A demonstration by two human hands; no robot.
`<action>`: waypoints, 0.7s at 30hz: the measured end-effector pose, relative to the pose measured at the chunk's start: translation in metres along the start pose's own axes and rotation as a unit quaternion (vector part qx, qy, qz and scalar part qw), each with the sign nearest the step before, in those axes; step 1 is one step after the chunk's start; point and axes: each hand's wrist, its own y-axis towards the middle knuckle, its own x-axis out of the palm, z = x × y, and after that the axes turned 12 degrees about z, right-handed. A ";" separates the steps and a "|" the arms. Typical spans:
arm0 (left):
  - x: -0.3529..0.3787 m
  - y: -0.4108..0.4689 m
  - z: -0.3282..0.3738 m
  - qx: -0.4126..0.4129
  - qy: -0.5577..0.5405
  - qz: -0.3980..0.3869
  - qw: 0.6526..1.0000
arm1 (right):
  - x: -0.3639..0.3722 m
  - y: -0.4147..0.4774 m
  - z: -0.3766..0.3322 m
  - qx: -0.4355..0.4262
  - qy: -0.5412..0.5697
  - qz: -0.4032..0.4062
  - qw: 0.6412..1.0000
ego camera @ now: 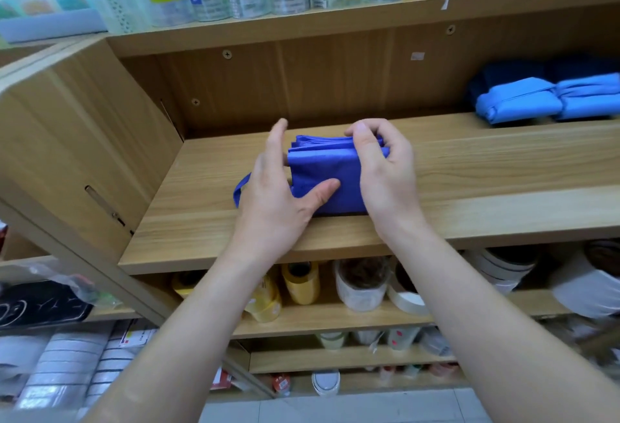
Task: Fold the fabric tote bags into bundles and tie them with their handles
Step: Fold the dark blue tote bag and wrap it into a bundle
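Head view: a folded blue fabric tote bag (322, 184) lies on a wooden shelf (469, 170). The right hand (385, 170) grips its top edge; the left hand (275, 194), fingers straight, apparently presses its side.

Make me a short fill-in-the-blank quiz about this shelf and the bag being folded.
The folded tote bag lies on a ___ shelf.
Its loose handle sticks out to the ___.
The right hand grips the tote bag; the left hand presses it with its ___.
Missing words: wooden, left, thumb.
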 end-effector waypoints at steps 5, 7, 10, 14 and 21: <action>0.000 0.002 -0.006 0.016 -0.003 -0.083 0.996 | 0.004 -0.003 0.000 -0.040 0.016 0.048 0.998; 0.002 -0.002 -0.006 -0.006 -0.051 -0.081 0.995 | 0.007 -0.005 0.000 -0.060 0.005 0.066 0.996; 0.001 -0.008 -0.001 -0.051 -0.142 -0.069 0.986 | 0.008 -0.004 -0.001 -0.093 -0.010 0.068 0.993; -0.014 0.001 0.009 0.064 -0.139 -0.061 0.986 | 0.006 -0.002 -0.001 -0.165 -0.044 0.039 0.985; -0.009 0.001 0.001 0.221 0.001 0.004 0.975 | -0.029 0.024 -0.048 -0.133 -0.308 -0.380 0.862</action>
